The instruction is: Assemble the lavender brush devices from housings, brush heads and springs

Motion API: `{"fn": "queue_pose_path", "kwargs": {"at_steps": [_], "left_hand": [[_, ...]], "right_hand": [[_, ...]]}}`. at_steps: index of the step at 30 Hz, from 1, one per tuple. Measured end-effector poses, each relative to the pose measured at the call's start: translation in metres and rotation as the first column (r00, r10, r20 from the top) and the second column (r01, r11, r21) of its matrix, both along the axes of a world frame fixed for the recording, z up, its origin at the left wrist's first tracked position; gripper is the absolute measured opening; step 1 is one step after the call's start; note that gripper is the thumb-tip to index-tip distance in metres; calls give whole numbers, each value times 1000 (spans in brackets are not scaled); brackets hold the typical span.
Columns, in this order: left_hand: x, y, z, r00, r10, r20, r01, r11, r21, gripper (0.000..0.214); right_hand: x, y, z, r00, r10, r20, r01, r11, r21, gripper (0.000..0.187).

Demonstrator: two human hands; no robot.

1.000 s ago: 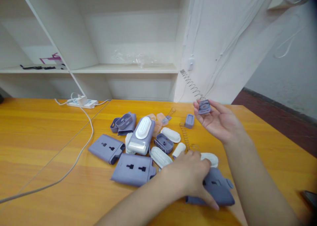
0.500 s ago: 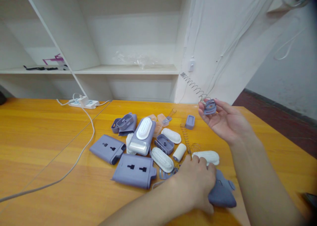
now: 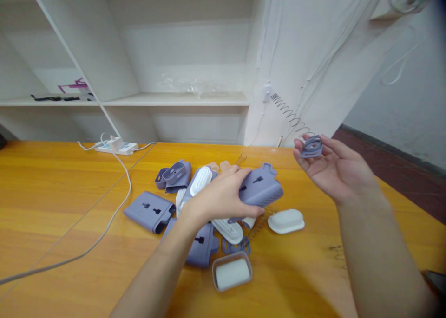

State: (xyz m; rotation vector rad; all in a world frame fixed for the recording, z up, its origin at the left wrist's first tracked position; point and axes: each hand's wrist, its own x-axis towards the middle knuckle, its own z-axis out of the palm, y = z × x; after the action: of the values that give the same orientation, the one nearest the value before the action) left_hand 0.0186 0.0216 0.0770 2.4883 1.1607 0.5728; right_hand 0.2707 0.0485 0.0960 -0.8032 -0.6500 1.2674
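My left hand (image 3: 225,192) is closed round a purple plastic housing (image 3: 263,184) with dark keyhole slots, held above the pile of parts. My right hand (image 3: 334,167) is raised at the right, palm up, its fingers closed on a small slotted purple plastic piece (image 3: 311,147). A long thin coil spring (image 3: 287,113) stretches up and left from that piece. Under my left hand lie a white ribbed oval pad (image 3: 228,231), a partly covered white roller and a flat purple slotted frame (image 3: 236,246). Nearer me sits a small tray (image 3: 232,271) with a white block inside.
Two more purple housings, one at the left (image 3: 149,211), lie on the wooden table (image 3: 69,188). Another white oval pad (image 3: 286,221) rests right of the pile. A power strip (image 3: 116,146) with cables stands at the back left, below white shelves (image 3: 174,99).
My left hand has lifted the purple housing from the lower right and carried it up and left, baring the tray. My right hand has shifted slightly right with the piece and its spring.
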Motion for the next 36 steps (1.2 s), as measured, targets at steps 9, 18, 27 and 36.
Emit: {"fn": "queue_pose_path", "kwargs": {"at_steps": [9,18,27,36], "left_hand": [[10,-7,-5,994,84,-68,-79,994,80,68],[75,-54,-45,923,-228,-311,253,967,43,71],[89,-64,-60,902,-248,-354,255,967,-27,80],[-5,6,-6,804,533,-265,-472,842,261,52]], "right_hand": [[-2,3,-1,997,-34,-68,35,999,10,15],[-3,-1,3,994,-52,-97,54,998,26,16],[-11,-2,4,997,-22,-70,23,1000,9,16],[-5,7,-13,993,-82,84,81,997,20,7]]}}
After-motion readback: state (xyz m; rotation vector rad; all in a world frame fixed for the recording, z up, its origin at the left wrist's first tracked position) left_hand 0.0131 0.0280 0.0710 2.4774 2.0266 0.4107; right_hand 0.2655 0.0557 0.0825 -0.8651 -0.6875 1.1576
